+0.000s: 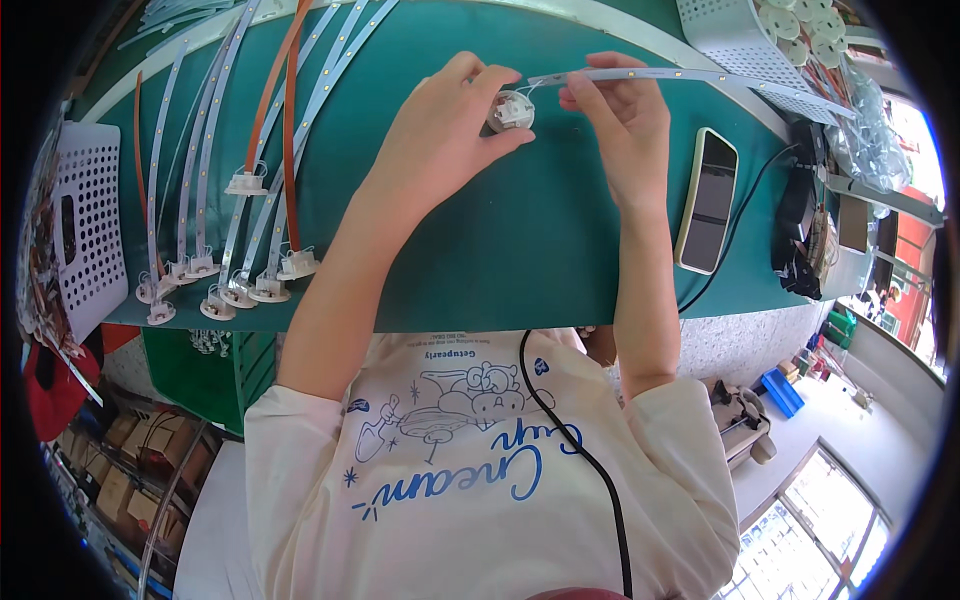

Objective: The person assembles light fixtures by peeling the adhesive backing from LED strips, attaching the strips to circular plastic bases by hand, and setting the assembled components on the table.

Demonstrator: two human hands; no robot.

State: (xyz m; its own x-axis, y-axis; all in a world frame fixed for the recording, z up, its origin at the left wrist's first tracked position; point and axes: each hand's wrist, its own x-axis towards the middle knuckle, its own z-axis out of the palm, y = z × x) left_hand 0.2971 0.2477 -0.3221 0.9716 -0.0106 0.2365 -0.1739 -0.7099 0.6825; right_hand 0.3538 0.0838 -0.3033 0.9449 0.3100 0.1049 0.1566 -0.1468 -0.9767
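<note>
My left hand (462,125) grips a small round white plastic housing (513,111) between thumb and fingers, its open side facing up. Thin wires run from the housing to the end of a white LED strip (690,75). Thumb and fingers of my right hand (622,118) pinch that strip near its wired end. From there the strip stretches off to the right, over the edge of a white basket. Details inside the housing are too small to make out.
Several finished-looking LED strips with round white ends (270,290) lie at the left of the green table (470,250). A perforated white basket (95,220) stands at the left edge. A phone (707,200) and a black cable (750,195) lie at right, below another white basket (730,40) holding round white parts.
</note>
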